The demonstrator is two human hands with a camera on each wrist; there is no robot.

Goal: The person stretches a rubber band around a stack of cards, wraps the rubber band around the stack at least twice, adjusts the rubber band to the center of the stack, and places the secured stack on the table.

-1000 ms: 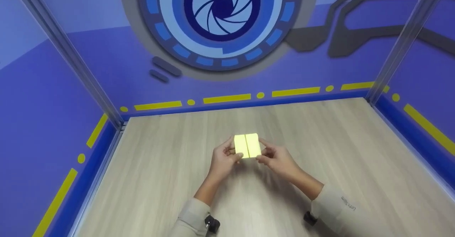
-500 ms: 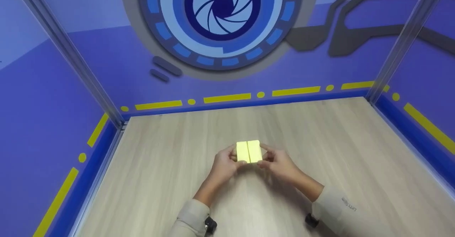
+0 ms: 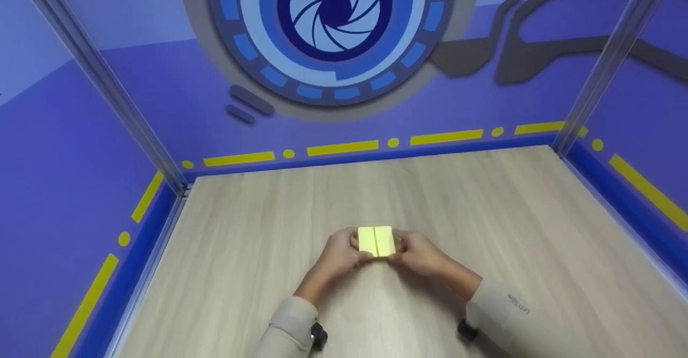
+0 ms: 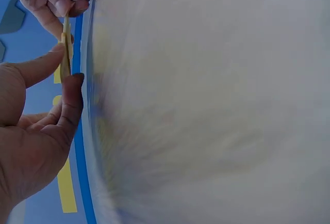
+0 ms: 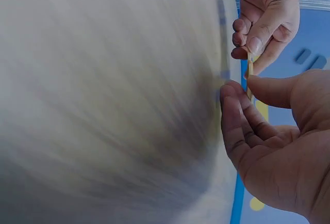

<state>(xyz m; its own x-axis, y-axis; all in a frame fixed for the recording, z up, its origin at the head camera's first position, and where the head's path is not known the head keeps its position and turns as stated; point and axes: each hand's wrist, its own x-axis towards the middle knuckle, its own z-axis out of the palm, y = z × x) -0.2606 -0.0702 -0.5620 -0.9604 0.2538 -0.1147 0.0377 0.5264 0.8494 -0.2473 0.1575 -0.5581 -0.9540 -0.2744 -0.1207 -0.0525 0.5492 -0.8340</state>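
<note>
A small bright yellow square (image 3: 384,242) is in the middle of the head view, with a dark line running down it between two halves. Edge-on in the left wrist view, the yellow square (image 4: 65,56) looks thin. What kind of thing it is, I cannot tell. My left hand (image 3: 339,254) pinches its left side, thumb on the near corner. At the right side, my right hand (image 3: 423,254) pinches it the same way. The right wrist view shows my right hand (image 5: 276,141) with thumb and fingertips at the yellow edge (image 5: 250,72). Fingers behind the square are partly hidden.
Below the hands lies a pale wood-grain table (image 3: 258,229). A blue printed back wall (image 3: 301,127) and side walls enclose it, with metal posts (image 3: 607,73) at the corners. Each sleeve has a dark wrist device (image 3: 319,336) near the cuff.
Both hands have brought the yellow square nearer to the person, down in the head view. It now looks slightly flatter in that view, and both hands keep their hold on it.
</note>
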